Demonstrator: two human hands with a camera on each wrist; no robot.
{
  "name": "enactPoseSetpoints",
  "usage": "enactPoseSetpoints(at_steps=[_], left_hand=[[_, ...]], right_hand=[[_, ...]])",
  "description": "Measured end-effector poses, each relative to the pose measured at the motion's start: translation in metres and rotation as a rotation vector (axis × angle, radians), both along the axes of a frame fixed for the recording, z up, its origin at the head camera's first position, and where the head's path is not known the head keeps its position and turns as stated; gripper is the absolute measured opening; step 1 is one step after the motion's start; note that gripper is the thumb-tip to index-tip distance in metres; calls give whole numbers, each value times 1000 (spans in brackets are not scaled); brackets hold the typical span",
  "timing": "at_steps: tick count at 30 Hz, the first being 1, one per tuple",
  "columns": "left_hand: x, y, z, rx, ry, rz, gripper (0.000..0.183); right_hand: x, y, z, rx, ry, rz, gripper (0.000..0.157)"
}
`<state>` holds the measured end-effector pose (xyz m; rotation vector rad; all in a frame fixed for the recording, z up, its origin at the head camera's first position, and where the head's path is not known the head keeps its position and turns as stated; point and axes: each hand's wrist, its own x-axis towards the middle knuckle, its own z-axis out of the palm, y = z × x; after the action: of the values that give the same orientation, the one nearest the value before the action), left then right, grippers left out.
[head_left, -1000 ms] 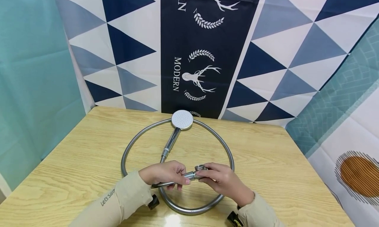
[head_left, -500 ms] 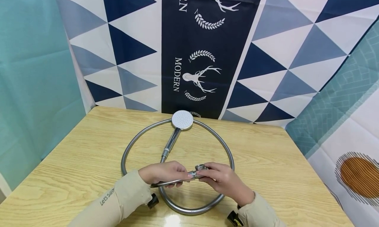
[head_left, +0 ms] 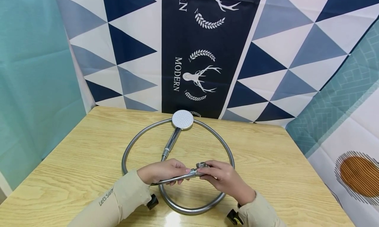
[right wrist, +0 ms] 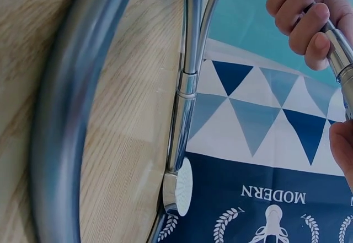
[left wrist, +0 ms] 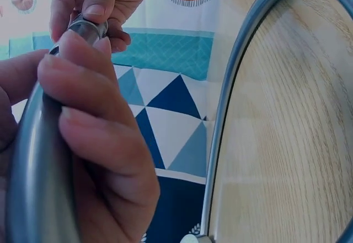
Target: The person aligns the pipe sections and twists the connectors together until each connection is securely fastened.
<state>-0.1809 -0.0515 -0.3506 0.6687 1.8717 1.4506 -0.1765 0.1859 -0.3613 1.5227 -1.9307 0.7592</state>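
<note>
My left hand [head_left: 165,171] grips the end of a grey shower hose, its thumb and fingers around the chrome connector [head_left: 192,173]. In the left wrist view the hose [left wrist: 41,160] runs through the curled fingers [left wrist: 105,138]. At the connector's tip my right hand [head_left: 222,175] pinches a small chrome fitting [head_left: 201,165] with a round opening at its top. The fingers cover much of this fitting. Connector and fitting sit in line, meeting end to end. Beyond the hands lies a hand shower [head_left: 182,119], its white spray face up and its chrome handle [head_left: 171,141] pointing back toward me.
The rest of the hose [head_left: 189,211] lies in a wide loop on the wooden table [head_left: 260,154], passing beneath both hands. Patterned cloth [head_left: 133,49] hangs behind the table, with a teal curtain [head_left: 38,72] at the left.
My left thumb has moved up across the connector, baring its lower side, and the hose end has risen slightly. The right hand keeps its pinch on the fitting. The hand shower lies still.
</note>
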Motion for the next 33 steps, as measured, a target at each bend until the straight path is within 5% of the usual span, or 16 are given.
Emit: enactPoseSetpoints(at_steps=[17, 25, 33], left_hand=[[4, 4, 3, 29, 12, 55, 16], [3, 1, 3, 7, -12, -9, 38], [3, 1, 4, 14, -18, -27, 36]], right_hand=[[1, 0, 0, -18, 4, -7, 24], [2, -1, 0, -24, 30, 23, 24], [2, 0, 1, -30, 22, 16, 24]])
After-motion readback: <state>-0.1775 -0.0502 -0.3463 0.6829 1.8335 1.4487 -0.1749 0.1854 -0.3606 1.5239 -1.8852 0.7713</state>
